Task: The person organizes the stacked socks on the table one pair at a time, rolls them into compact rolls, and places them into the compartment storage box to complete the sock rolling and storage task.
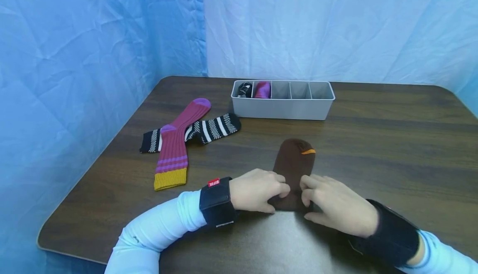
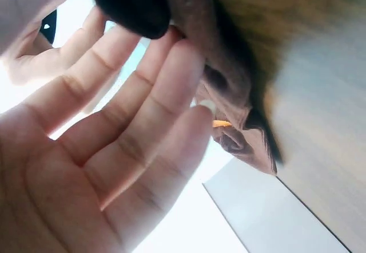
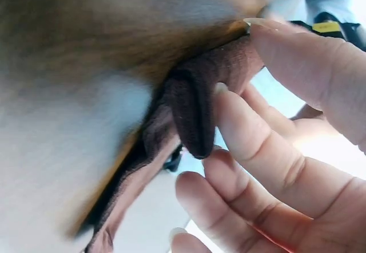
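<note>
A brown sock with an orange patch near its far end lies lengthwise on the table between both hands. My left hand is at its near left corner, fingers bent over the fabric and the thumb low at the near edge. At the near right corner, my right hand pinches the cloth between thumb and forefinger. A dark fold of the sock hangs beside the right fingertips in the right wrist view. In the left wrist view, the left fingers lie against the brown cloth.
Behind the sock stands a grey divided box; its two leftmost compartments hold a black patterned bundle and a magenta bundle. To the left, a magenta sock with a yellow cuff crosses over a black-and-white striped sock.
</note>
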### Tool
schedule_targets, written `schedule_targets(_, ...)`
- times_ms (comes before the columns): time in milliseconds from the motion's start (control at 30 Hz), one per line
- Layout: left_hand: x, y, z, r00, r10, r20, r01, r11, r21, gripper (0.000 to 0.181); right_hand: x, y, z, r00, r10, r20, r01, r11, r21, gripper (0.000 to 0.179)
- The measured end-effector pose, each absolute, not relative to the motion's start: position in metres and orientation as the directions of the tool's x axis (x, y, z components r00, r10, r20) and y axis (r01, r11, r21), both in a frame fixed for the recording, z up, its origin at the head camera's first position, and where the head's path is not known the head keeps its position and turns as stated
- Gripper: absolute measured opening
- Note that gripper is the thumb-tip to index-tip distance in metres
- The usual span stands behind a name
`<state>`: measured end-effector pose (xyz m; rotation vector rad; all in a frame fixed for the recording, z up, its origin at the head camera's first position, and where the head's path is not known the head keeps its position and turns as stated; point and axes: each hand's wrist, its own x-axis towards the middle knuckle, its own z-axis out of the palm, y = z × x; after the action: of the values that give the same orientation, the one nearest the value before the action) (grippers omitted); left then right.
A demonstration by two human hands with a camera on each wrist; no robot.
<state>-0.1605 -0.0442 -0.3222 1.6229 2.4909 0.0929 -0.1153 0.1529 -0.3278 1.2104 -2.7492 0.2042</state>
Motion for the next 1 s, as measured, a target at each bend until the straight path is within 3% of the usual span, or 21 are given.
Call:
schedule_targets(200, -0.1614, -0.0433, -0.3229, -0.399, 0.912, -0.095, 0.888, 0.410, 0.208, 0.010, -0.1142, 0.1525, -0.3277, -0.642, -0.739, 0.206, -0.762, 0.644, -0.064, 0.026)
schedule_targets(500, -0.1626, -0.0428, -0.3217, -0.390, 0.909, -0.145, 0.823, 0.415, 0.387, 0.013, -0.1129, 0.1526, -0.3290, -0.650, -0.732, 0.204, -0.755, 0.653, -0.063, 0.031)
schedule_targets(700, -0.1643, -0.0427, -0.3218, -0.460, 0.872, -0.167, 0.745, 0.482, 0.462, 0.017, -0.1146, 0.1538, -0.3270, -0.661, -0.732, 0.166, -0.748, 0.660, -0.069, 0.024)
schedule_targets(867, -0.1655, -0.0423, -0.3227, -0.546, 0.833, -0.089, 0.766, 0.540, 0.349, 0.015, -0.1162, 0.1536, -0.3267, -0.682, -0.718, 0.140, -0.729, 0.682, -0.054, 0.022)
schedule_targets(933, -0.1653, -0.0428, -0.3221, -0.547, 0.836, -0.027, 0.796, 0.530, 0.291, 0.017, -0.1167, 0.1540, -0.3269, -0.686, -0.714, 0.140, -0.725, 0.687, -0.049, 0.022)
schedule_targets(1000, -0.1643, -0.0432, -0.3213, -0.513, 0.858, 0.027, 0.833, 0.491, 0.254, 0.017, -0.1172, 0.1544, -0.3270, -0.695, -0.706, 0.135, -0.717, 0.695, -0.054, 0.022)
